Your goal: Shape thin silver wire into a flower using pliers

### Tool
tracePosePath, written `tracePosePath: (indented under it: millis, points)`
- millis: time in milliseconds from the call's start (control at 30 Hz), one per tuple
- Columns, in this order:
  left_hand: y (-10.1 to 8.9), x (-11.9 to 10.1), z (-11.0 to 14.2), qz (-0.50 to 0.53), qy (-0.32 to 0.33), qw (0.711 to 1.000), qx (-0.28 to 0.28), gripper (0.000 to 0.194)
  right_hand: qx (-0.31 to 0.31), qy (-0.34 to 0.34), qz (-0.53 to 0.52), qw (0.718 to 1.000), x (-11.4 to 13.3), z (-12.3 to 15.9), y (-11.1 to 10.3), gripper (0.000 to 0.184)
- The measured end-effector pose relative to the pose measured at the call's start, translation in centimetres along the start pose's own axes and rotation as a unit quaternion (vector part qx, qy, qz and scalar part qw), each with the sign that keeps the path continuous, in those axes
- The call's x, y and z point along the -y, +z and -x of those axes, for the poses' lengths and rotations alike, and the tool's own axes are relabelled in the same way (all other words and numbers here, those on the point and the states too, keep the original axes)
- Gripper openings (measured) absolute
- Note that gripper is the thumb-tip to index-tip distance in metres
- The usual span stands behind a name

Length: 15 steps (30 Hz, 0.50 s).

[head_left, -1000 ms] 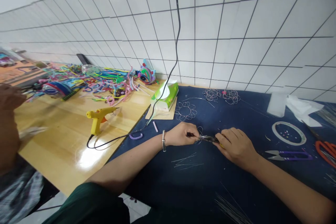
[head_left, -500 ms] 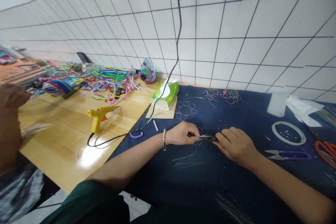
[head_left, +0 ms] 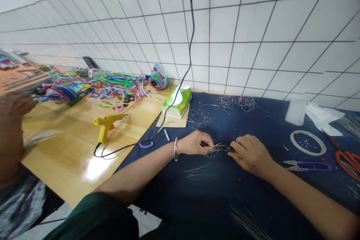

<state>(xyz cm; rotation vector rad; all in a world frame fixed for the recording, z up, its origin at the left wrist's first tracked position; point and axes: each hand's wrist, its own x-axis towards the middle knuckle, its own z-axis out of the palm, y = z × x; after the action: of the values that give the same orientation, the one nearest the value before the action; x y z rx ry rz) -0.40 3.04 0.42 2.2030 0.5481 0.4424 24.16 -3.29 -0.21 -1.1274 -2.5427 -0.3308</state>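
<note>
My left hand [head_left: 196, 143] pinches a thin looped wire piece [head_left: 214, 153] above the dark blue cloth. In my right hand [head_left: 251, 156] is a pair of pliers [head_left: 224, 148], whose dark jaws point left and meet the wire at my left fingertips. The exact grip of the jaws on the wire is too small to make out. Beyond my left hand lies a flower-shaped wire ring [head_left: 199, 119]. Several short cut wires [head_left: 199, 172] rest on the cloth in front of my hands.
A yellow glue gun [head_left: 105, 126] and colourful pipe cleaners [head_left: 120, 88] lie on the wooden table. A tissue pack [head_left: 180, 105] stands centrally. Purple thread snips [head_left: 309, 165], a white ring [head_left: 294, 143] and red-handled scissors [head_left: 347, 163] are at right. A co-worker's hand [head_left: 17, 107] is far left.
The pliers have turned slightly in my right hand, so some yellow handle shows. My left hand has hardly moved. The co-worker's hand at far left has shifted a little to the right.
</note>
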Motion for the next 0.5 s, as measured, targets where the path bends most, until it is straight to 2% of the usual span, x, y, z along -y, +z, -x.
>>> tracePosePath:
  millis: [200,333,500]
  points:
    - [0.0,0.2,0.1,0.025,0.004,1.000,0.006,0.012,0.005,0.011,-0.056,0.998,-0.3,-0.2,0.3,0.020]
    - [-0.1,0.2,0.0,0.032,0.007,0.999,0.005,0.009,0.016,0.016,-0.041,0.999,-0.1,-0.1,0.2,0.021]
    - [-0.1,0.1,-0.1,0.006,-0.002,1.000,-0.022,0.010,0.016,0.058,-0.021,0.998,1.0,0.0,-0.2,0.020]
